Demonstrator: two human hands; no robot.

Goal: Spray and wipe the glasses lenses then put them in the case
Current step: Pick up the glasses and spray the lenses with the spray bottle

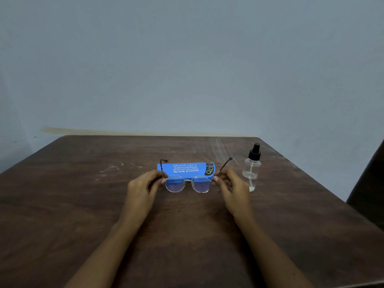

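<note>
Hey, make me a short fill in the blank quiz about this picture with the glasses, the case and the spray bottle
1. The glasses are held at their hinges by ____ hands.
2. The closed case behind them is ____ in colour.
3. The spray bottle stands upright to the ____ of the case.
4. The bottle's pump top is ____ in colour.

Missing words: both; blue; right; black

Case (pixel 186 169) bright blue with white printed lettering on top, plus a black patch with a yellow loop mark at its right end. Glasses (pixel 188 183) have a thin silvery-gold rim, dark brown temples, and clear lenses showing a bluish-violet tint; spray bottle (pixel 251 170) at right is clear with a black pump top. Table (pixel 83 204) dark brown wood grain with pale scuffs at the far side, wall (pixel 187 59) plain grey-blue.
</note>
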